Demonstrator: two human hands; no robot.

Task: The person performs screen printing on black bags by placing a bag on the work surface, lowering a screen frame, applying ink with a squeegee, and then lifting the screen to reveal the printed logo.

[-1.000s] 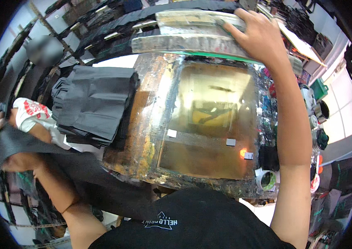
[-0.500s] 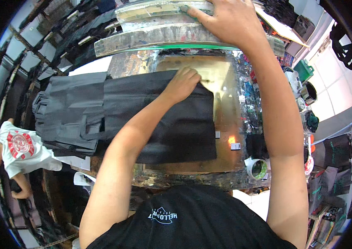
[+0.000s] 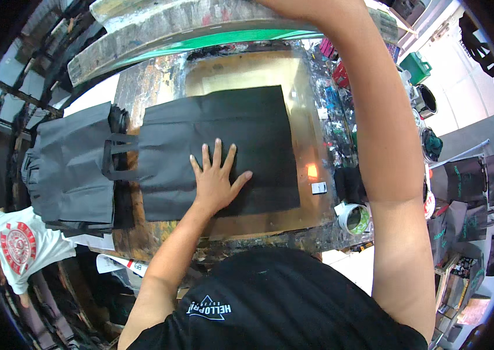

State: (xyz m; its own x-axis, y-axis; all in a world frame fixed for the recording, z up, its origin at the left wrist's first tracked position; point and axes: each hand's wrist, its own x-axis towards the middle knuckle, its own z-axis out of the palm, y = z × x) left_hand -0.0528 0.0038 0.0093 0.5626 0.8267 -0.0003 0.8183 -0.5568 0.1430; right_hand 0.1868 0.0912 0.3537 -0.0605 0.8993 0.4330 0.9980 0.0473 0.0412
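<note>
My left hand lies flat with its fingers spread on a black fabric bag. The bag is laid out on the yellowish board of the worktable, its handles pointing left. Beside it, on the left, is a stack of similar black bags. My right arm reaches far forward over a raised, paint-stained wooden frame with a green underside. Only part of my right hand shows at the upper edge; its fingers are out of the picture.
A white-rimmed tub stands at the table's near right corner, by a small white tab. Cans, including a dark open one, and a green container line the right. A person in a white shirt is at the left.
The bag, pinched at its far edge before, now lies flatter and apart from the stack. My left hand has come nearer and spread open. My right hand has moved forward, mostly out of view.
</note>
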